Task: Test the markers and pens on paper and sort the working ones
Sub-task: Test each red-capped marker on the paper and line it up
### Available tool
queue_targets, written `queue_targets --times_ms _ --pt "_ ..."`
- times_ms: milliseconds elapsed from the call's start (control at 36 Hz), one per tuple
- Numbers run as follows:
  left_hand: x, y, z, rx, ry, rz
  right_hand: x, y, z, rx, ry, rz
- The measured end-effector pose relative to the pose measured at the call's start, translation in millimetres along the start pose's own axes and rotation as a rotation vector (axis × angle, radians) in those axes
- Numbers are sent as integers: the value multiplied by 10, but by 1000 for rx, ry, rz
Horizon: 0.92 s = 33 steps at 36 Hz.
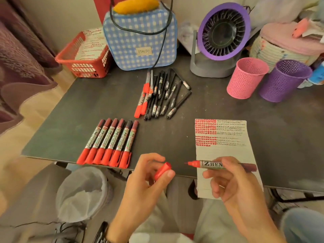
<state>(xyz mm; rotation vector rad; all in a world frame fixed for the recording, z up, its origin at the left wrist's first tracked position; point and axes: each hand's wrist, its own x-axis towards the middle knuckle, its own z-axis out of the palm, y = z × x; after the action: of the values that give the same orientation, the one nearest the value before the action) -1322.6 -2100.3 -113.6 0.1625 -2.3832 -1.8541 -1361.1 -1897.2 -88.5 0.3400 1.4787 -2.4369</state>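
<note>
My right hand grips an uncapped red marker, held level over the near edge of the paper with its tip pointing left. My left hand pinches its red cap, a short gap left of the tip. The white paper strip lies on the dark table and carries rows of red and black test marks on its upper half. Several capped red markers lie side by side in a neat row at the near left. A loose pile of black pens and two red markers lies at the table's middle.
A pink mesh cup and a purple mesh cup stand at the right back. Behind are a purple fan, a blue checked bag and a red basket. A lined bin sits below the near edge.
</note>
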Motion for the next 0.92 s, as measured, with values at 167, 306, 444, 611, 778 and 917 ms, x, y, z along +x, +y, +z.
queue_targets --times_ms 167,306,444,611,778,917 --pt "-15 5 12 8 -17 21 -74 39 29 -33 -23 -5" --pt "-12 18 37 20 -57 15 -84 35 71 -70 -36 -13" --pt "22 48 18 32 -53 68 -76 19 102 -106 -36 -49" --pt "44 79 -30 33 -40 83 -81 0 131 -96 -48 -71" --pt "38 145 -60 72 -60 102 -100 17 149 -125 -65 -66" --pt "42 203 -144 136 -115 121 -100 17 120 -124 -65 -56"
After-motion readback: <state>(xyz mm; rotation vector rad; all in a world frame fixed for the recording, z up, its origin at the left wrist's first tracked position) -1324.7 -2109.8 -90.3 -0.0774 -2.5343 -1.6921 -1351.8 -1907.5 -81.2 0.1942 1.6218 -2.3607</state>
